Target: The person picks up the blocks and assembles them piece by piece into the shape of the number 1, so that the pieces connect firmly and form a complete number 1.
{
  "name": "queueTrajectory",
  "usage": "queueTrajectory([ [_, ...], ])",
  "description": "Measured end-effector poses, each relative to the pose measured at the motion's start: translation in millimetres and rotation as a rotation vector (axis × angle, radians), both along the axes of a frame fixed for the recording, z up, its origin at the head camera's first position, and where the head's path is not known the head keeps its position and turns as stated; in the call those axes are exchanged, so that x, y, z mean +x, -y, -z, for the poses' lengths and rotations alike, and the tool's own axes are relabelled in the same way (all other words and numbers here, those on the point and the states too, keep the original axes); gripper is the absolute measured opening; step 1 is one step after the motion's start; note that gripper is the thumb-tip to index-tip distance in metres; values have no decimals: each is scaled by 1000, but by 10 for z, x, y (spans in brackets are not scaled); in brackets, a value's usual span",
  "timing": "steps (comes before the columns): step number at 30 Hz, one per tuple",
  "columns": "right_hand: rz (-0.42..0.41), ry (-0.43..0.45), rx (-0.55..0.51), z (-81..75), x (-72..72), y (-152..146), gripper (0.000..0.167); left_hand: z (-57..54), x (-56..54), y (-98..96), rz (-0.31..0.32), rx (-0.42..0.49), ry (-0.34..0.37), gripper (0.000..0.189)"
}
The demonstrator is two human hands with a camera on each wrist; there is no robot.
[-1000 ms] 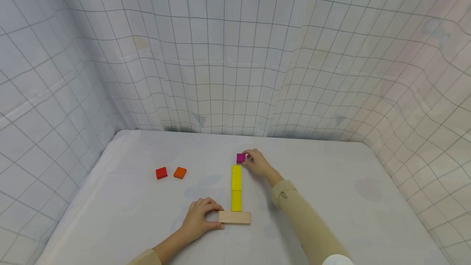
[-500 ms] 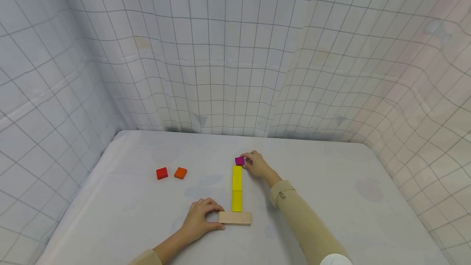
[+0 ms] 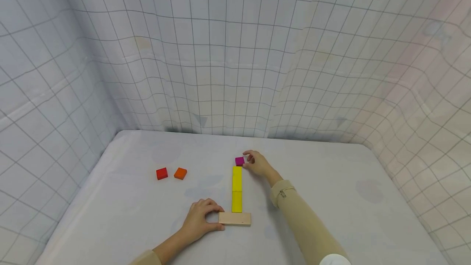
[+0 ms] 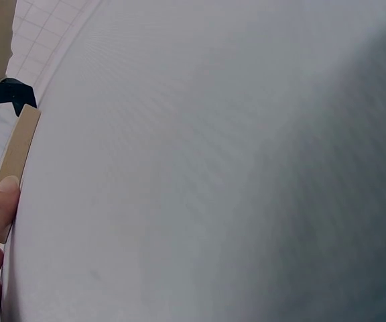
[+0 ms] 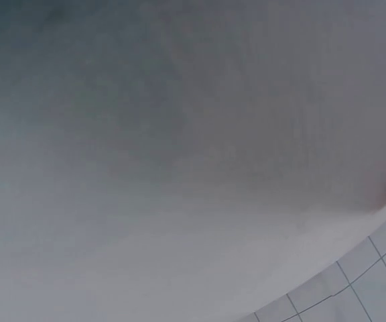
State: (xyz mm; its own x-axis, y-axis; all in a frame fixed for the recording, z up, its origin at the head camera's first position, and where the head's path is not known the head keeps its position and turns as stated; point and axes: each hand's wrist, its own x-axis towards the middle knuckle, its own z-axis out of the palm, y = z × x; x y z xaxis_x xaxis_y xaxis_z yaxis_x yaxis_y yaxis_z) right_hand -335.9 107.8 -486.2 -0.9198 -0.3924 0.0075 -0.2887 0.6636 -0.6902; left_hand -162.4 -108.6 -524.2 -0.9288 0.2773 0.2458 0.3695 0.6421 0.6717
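In the head view my left hand grips the left end of a plain wooden block, thumb at its near edge and fingers at its far edge. The left wrist view shows the thumb on this wooden block. Two yellow blocks lie end to end in a line running away from the wooden block's middle. A small magenta block sits at the line's far end. Just right of it is my right hand, index finger and thumb spread apart, the thumb tip close to the magenta block's near right corner.
A red block and an orange block lie left of the yellow line on the white-covered table. Grid-patterned curtains enclose the table's back and sides.
The magenta block has come slightly nearer to the yellow blocks' far end. My right fingers have since parted from it. The left hand has kept its grip on the wooden block.
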Motion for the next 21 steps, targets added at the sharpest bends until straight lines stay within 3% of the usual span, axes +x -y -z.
queueTrajectory([
  [15, 42, 59, -44, -12, -33, 37, 25, 5, 0, -2, 2, -2, 8, 35],
  [21, 21, 101, -31, -16, -57, 11, 26, -3, 4, -3, -1, 0, 5, 36],
])
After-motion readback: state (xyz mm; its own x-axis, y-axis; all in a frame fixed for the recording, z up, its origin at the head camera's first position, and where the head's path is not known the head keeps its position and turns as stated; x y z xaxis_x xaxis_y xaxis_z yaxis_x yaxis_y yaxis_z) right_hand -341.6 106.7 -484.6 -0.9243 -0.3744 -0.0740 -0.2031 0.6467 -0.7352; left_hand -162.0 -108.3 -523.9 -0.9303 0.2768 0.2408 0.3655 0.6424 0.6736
